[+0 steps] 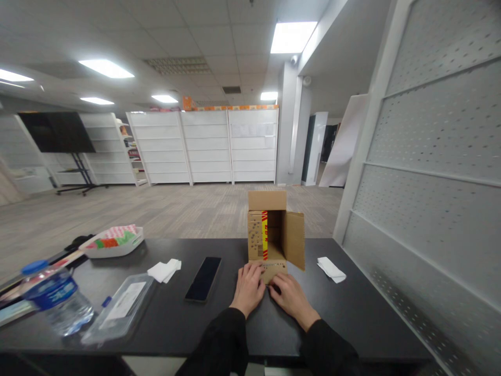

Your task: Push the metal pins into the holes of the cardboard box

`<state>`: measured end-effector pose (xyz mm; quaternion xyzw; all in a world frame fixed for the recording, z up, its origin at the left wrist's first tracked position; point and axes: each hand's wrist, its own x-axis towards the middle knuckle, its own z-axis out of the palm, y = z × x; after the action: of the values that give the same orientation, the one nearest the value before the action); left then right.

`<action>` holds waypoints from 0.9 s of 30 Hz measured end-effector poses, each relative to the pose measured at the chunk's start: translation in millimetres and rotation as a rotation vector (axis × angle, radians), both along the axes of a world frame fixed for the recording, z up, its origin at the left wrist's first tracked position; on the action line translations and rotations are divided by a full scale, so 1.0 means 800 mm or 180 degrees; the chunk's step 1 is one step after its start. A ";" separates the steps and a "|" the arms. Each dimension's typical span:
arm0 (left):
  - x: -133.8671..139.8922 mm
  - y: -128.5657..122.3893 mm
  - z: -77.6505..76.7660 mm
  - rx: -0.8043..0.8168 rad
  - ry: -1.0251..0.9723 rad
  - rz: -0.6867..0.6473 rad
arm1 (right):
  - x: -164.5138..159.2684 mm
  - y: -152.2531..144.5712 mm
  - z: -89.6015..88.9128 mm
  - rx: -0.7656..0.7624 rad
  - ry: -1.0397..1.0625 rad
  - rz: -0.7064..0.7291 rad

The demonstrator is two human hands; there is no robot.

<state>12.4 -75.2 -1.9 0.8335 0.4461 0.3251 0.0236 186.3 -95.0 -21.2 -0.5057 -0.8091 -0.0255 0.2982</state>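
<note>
A small cardboard box (256,236) stands on the black table with its opening towards me. Its top flap is raised, its right flap swings outward, and its left flap, with yellow and red tape (265,235), partly covers the opening. The lower flap (276,270) comes down towards me. My left hand (250,286) is closed over the left side of this lower flap, its fingertips on the cardboard. At the flap's right edge, my right hand (288,293) grips with bent fingers; its thumb side faces the left hand. What lies under the fingers is hidden.
A dark phone (203,279) lies left of my hands, near folded white paper (165,270). Further left are a clear plastic case (121,308), a water bottle (57,297) and a white tray (113,248). Another paper (331,269) lies right. A perforated panel (430,209) borders the table.
</note>
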 end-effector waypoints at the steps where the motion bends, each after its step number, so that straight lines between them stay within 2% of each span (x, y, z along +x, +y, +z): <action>1: 0.000 0.000 0.001 -0.0005 0.0019 0.0004 | 0.000 0.000 0.000 -0.0007 -0.0003 -0.0005; 16: 0.005 0.003 0.002 0.0019 0.0027 -0.0020 | 0.000 0.000 0.001 -0.0098 -0.0003 0.0008; 27: 0.011 0.017 -0.005 0.0200 0.0071 0.0282 | 0.000 0.000 0.000 -0.0087 0.0007 -0.0031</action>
<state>21.1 -61.3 -5.6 0.8169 0.4723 0.3303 -0.0220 186.0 -94.7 -21.1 -0.5137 -0.8066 -0.0153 0.2920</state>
